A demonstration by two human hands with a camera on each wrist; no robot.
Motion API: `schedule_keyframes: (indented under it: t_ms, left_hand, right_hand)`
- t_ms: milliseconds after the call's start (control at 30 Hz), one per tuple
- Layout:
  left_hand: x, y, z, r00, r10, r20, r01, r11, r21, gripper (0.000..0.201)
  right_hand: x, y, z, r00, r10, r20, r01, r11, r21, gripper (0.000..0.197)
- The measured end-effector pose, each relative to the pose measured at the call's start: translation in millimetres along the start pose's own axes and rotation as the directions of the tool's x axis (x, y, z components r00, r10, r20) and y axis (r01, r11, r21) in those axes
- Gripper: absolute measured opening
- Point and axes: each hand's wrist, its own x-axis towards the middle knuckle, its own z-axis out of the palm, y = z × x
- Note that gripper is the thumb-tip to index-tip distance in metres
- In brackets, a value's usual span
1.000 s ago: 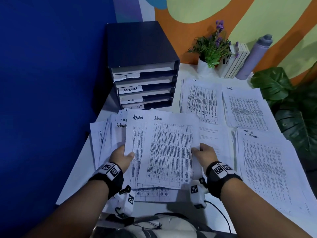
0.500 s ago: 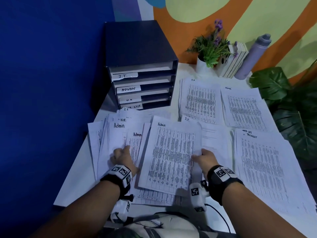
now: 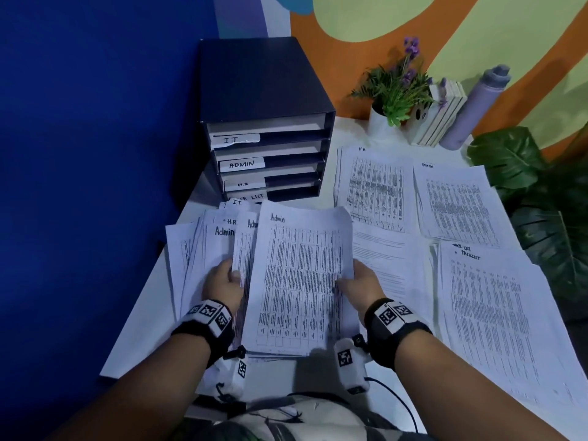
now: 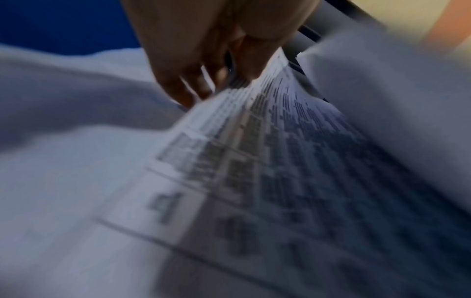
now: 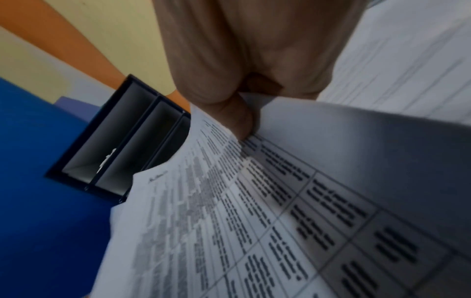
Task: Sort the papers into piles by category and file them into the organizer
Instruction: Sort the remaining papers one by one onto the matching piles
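We have pulled the top Admin sheet [image 3: 299,281] closer to the other Admin papers [image 3: 222,246] in the lower centre. Our right hand [image 3: 361,286] pinches its edge; our left hand [image 3: 222,284] now grips the neighbouring sheets, so the stack is gathering. The organizer [image 3: 264,122] waits in the upper centre.

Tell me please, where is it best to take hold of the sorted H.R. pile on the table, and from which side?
Probably the near short edge of the H.R. pile, coming from the person's side. The sheets lie flat and loosely squared; the Admin pile lies close on its right, and the organizer stands to its left. Slide fingers under, thumb on top.
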Motion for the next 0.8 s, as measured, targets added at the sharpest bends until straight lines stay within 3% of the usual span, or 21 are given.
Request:
schedule_keyframes:
  t_ms: [133, 267, 533, 667, 800]
  left_hand:
    - [5, -19, -16, 0.981, -0.188, -0.041, 0.191, 0.927, 0.322, 0.067]
    - [5, -38, -13, 0.987, -0.155, 0.036, 0.135, 0.937, 0.322, 0.079]
    - [16, -42, -17, 0.978, -0.209, 0.009, 0.193, 0.917, 0.349, 0.09]
    - [28, -54, -21, 0.978, -0.209, 0.025, 0.194, 0.941, 0.278, 0.081]
    - [22, -44, -31, 0.989, -0.134, -0.064, 0.14, 0.985, 0.1, 0.042]
  right_hand:
    - [4, -9, 13, 0.998, -0.059, -0.016, 0.056, 0.991, -0.118, 0.018]
    - [6, -4, 24, 0.999, -0.048, -0.009, 0.045, 0.983, -0.178, 0.021]
    - [11, 1, 17, 0.998, 0.004, -0.066, -0.022, 0.96, -0.279, 0.016]
    - [10, 3, 8, 0.996, 0.03, -0.087, -0.052, 0.966, -0.252, 0.019]
    - [8, 3, -2, 0.997, 0.019, -0.075, -0.033, 0.982, -0.185, 0.011]
